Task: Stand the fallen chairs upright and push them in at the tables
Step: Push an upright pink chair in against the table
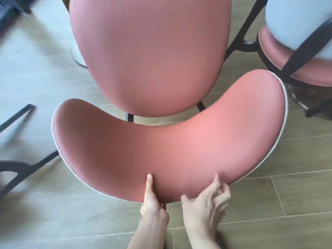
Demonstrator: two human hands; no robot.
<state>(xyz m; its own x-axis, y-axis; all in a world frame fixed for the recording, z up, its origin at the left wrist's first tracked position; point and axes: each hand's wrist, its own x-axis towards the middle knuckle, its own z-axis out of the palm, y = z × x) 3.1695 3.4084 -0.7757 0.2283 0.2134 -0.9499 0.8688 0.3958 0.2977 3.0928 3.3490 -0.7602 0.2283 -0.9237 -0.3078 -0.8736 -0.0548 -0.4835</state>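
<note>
Head view: the left hand [152,200] is gripping the lower rim of the curved pink upholstered chair backrest [168,150], thumb pressing its front. The right hand [204,203] is hovering open just beside that rim, blurred. Beyond the backrest, the chair's rounded pink seat [149,56] is standing upright on grey wood-look floor tiles [296,194].

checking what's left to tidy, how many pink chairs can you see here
2. One chair stands upright in the middle, with the left hand gripping its backrest and the right hand beside it. A second chair lies at the top right. Dark legs at left may belong to others.
</note>
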